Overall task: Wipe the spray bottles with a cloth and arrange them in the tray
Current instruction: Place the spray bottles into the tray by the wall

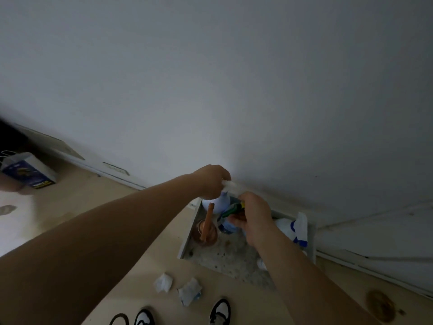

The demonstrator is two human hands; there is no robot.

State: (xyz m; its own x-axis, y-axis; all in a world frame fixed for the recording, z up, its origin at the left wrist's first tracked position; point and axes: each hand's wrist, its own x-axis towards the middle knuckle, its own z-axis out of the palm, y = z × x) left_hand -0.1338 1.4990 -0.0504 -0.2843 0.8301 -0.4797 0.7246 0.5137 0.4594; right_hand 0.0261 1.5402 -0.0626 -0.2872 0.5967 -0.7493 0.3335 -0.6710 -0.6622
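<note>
A grey tray (187, 245) lies on the floor against the white wall. My left hand (210, 181) grips the white top of a pale blue spray bottle (219, 204) at the tray's far corner. My right hand (254, 216) holds a bottle with a green and yellow sprayer and a blue label (226, 225) just over the tray. A brown bottle with an orange sprayer (207, 228) stands at the tray's left side. A white bottle with a blue trigger (294, 227) lies at the right side. No cloth shows in either hand.
Two crumpled white wipes (164, 282) (189, 290) lie on the light floor in front of the tray. My shoes (219, 311) are at the bottom edge. A blue and white bag (28, 171) sits far left by the baseboard.
</note>
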